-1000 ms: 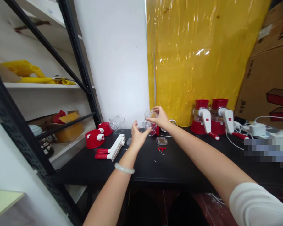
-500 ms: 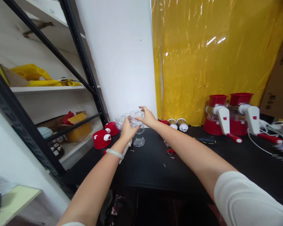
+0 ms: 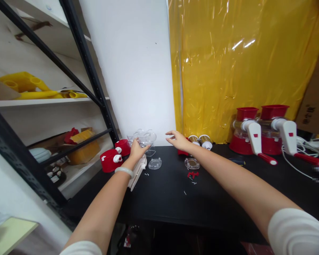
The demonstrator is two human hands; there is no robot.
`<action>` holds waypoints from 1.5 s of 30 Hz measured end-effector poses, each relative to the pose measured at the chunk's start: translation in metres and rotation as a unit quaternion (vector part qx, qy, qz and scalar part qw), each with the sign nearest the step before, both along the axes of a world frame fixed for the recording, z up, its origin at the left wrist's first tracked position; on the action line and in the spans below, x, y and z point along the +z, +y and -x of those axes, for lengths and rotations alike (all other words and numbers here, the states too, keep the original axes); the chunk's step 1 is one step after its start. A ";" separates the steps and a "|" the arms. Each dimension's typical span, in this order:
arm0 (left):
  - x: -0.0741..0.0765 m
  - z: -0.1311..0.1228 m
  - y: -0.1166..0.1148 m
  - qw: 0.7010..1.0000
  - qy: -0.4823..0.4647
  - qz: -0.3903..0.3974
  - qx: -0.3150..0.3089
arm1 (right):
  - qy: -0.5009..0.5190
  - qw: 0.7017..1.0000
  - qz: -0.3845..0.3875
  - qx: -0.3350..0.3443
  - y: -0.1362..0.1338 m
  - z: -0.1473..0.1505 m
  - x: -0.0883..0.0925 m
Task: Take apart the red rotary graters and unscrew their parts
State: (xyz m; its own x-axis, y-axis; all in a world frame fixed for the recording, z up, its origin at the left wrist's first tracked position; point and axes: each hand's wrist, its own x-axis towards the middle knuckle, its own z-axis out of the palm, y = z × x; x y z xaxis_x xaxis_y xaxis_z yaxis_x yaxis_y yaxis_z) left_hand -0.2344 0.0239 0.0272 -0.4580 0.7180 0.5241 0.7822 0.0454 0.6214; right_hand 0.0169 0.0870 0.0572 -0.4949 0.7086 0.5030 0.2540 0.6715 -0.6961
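My left hand (image 3: 138, 149) is closed on a clear plastic housing (image 3: 151, 139) at the back of the black table, beside other clear parts. Exactly where its fingers grip is partly hidden. My right hand (image 3: 178, 140) is raised to the right of the housing, apart from it, with fingers stretched out and nothing in them. Below the housing lies a clear oval cover (image 3: 155, 163); a second clear cover (image 3: 192, 163) lies under my right forearm. White crank handles (image 3: 138, 171) lie by my left wrist, next to two red bases (image 3: 111, 161).
Metal grater drums (image 3: 205, 142) lie behind my right forearm. Two assembled rotary graters (image 3: 246, 131) stand at the right, near a screwdriver (image 3: 238, 162) and white cables. Small red parts (image 3: 193, 175) and loose screws (image 3: 185, 193) lie mid-table. A black-framed shelf (image 3: 88, 67) rises at left.
My right hand has come off the clear housing and moved right, its fingers opening. My left hand has moved slightly left and down, with the housing still in it.
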 end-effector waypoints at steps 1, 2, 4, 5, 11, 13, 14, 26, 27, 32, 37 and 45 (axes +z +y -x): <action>-0.001 0.002 0.001 1.000 0.001 0.001 0.001 | -0.002 1.000 0.000 0.000 0.000 -0.003 0.000; -0.002 0.003 0.002 1.000 0.001 0.001 0.002 | -0.003 1.000 -0.001 0.001 -0.001 -0.006 0.000; -0.004 0.007 0.003 1.000 0.001 0.004 -0.001 | -0.007 1.000 -0.004 0.005 -0.004 -0.013 0.000; -0.004 0.008 0.003 1.000 0.001 0.005 -0.003 | -0.009 1.000 -0.008 0.008 -0.006 -0.017 0.000; 0.000 0.006 -0.011 0.997 0.075 -0.008 0.032 | -0.030 0.998 -0.042 0.033 -0.013 -0.047 -0.014; 0.011 0.010 -0.014 0.987 0.139 -0.033 0.074 | -0.036 0.997 -0.025 0.059 -0.016 -0.061 -0.024; 0.020 0.013 -0.014 0.982 0.164 -0.044 0.082 | -0.041 0.996 -0.013 0.073 -0.018 -0.068 -0.030; 0.105 0.056 0.016 0.941 0.196 0.247 -0.123 | -0.217 0.967 -0.129 0.034 -0.026 -0.115 -0.064; 0.106 0.055 0.017 0.939 0.202 0.257 -0.111 | -0.217 0.967 -0.126 0.032 -0.027 -0.115 -0.064; 0.110 0.048 0.028 0.933 0.241 0.266 -0.009 | -0.215 0.967 -0.136 0.031 -0.029 -0.114 -0.062; 0.113 0.037 0.045 0.925 0.262 0.267 0.060 | -0.205 0.968 -0.143 0.022 -0.029 -0.116 -0.060; 0.118 0.016 0.060 0.909 0.247 0.326 0.081 | -0.220 0.963 -0.154 0.018 -0.031 -0.118 -0.058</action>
State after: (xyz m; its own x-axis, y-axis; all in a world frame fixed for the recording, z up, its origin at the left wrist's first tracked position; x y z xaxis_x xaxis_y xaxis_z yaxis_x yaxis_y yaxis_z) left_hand -0.2507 0.0837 0.1454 -0.4098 0.8937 0.1824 0.9086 0.4177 -0.0050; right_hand 0.1350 0.0563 -0.0003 -0.7293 0.5382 0.4223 0.4517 0.8425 -0.2936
